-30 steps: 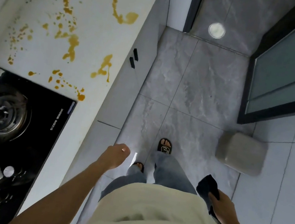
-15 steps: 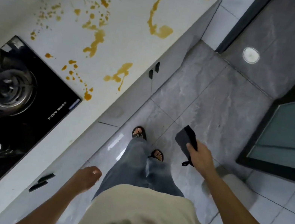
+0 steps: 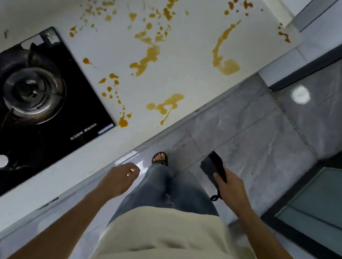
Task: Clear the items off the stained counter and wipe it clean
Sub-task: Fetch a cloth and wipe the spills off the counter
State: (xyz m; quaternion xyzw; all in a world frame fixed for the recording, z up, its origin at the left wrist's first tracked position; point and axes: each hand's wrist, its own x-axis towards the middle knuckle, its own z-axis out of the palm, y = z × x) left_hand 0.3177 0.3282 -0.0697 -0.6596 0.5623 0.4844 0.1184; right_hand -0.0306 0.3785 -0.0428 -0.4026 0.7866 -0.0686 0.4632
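1. counter (image 3: 176, 66) runs along the left, white and splashed with orange-brown stains (image 3: 145, 61), bare beside the black hob (image 3: 38, 110).
2. right hand (image 3: 232, 188) grips a dark cloth (image 3: 213, 164) over the grey floor tiles (image 3: 256, 130), clear of the counter.
3. left hand (image 3: 119, 179) loosely curled, holding nothing, near the counter's front edge.

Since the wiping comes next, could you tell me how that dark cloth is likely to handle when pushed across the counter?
The dark cloth droops from the right hand, so probably floppy and light. It should bunch unless pressed flat.
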